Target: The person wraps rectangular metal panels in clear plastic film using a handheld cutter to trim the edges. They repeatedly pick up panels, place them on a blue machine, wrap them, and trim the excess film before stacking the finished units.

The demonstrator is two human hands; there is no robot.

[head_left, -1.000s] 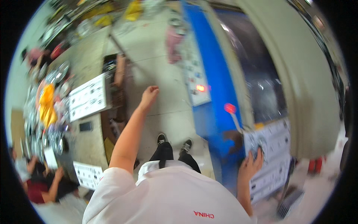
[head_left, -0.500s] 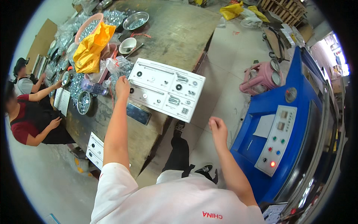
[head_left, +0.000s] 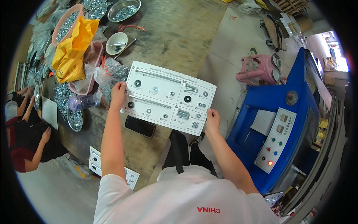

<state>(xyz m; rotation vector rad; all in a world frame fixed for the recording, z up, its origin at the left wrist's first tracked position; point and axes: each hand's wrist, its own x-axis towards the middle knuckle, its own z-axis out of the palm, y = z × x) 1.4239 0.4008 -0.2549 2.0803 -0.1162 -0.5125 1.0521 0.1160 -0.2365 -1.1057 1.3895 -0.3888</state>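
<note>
A white card (head_left: 167, 98) with bolts, nuts and washers set in its printed sections is held flat above the edge of a wooden workbench (head_left: 175, 37). My left hand (head_left: 118, 94) grips the card's left edge. My right hand (head_left: 212, 118) pinches its lower right corner. A black phone (head_left: 140, 126) lies on the bench just under the card.
A yellow bag (head_left: 71, 50), pink tubs, metal bowls of washers (head_left: 123, 9) and clear bags of parts crowd the bench's left. A blue machine (head_left: 279, 127) with a button panel stands to my right. Another person (head_left: 22, 138) in red works at far left.
I have turned from the blue machine to the bench. My left hand reached the card first, then my right hand came over and took its lower right corner.
</note>
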